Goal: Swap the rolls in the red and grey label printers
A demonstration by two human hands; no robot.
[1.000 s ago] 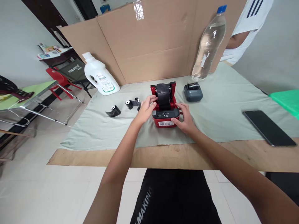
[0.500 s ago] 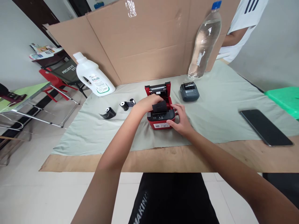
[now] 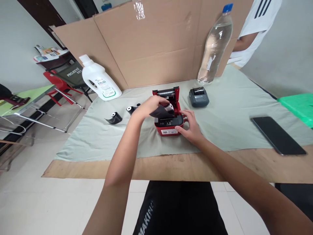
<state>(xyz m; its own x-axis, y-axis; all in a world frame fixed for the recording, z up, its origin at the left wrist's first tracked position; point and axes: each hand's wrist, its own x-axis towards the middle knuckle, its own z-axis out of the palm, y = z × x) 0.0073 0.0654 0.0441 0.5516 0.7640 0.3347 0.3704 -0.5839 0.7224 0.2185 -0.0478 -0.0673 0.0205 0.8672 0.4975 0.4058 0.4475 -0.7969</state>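
A red and black label printer (image 3: 169, 122) stands on the cloth with its lid tipped up. My left hand (image 3: 152, 106) is closed on a black paper roll (image 3: 162, 112) over the printer's open bay. The roll's pale end faces right, and its loose black tail hangs out to the left; some of my fingertips are hidden behind it. At the printer's right side, my right hand (image 3: 190, 126) grips the red body, thumb at the front corner and fingers toward the back. Left of the printer lie more black rolls, one with a loose tail (image 3: 114, 118) and one (image 3: 130, 110) partly behind my left arm.
A small grey printer (image 3: 199, 97) sits behind and right of the red one. A white jug (image 3: 100, 80) and a water bottle (image 3: 215, 49) stand before a cardboard panel (image 3: 156, 45). A phone (image 3: 277, 135) lies at the right. Another person's arm (image 3: 245, 41) shows beyond the panel.
My left hand has lifted and turned the black roll, so its pale end now shows and its tail points left. My right hand keeps its place on the printer.
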